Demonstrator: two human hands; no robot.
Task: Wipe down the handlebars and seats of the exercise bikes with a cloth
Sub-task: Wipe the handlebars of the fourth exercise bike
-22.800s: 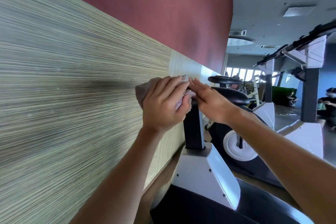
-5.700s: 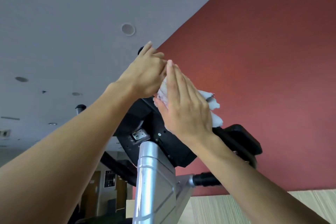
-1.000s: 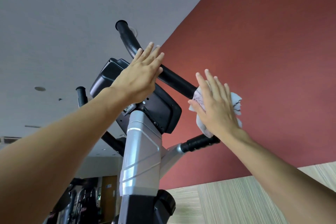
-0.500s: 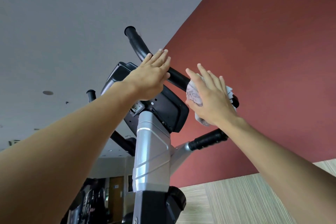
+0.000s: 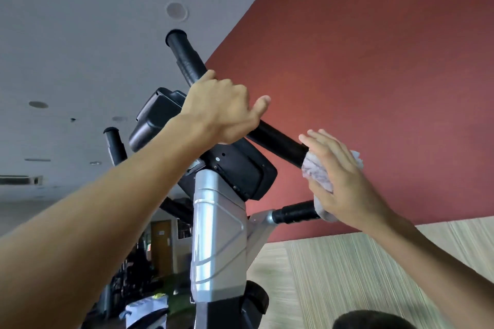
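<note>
Exercise bike's silver column point(image 5: 216, 243) and black console point(image 5: 240, 171) bear no legible writing; left hand point(image 5: 219, 109) grips the black handlebar point(image 5: 278, 141), fingers curled round it, while right hand point(image 5: 339, 184), fingers spread, presses the cloth point(image 5: 316, 173), mostly hidden, against the bar's lower end.

Black handlebar point(image 5: 278, 141), white cloth point(image 5: 318, 173) with faint purplish pattern, silver post point(image 5: 216, 235), dark red wall point(image 5: 374, 61), grey ceiling point(image 5: 80, 21)

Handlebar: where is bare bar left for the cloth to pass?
Free: the handlebar between the left hand and the cloth, and its upper end above the left hand. Crowded: the bar's right end, where the right hand presses the cloth, just above the lower grip.
</note>
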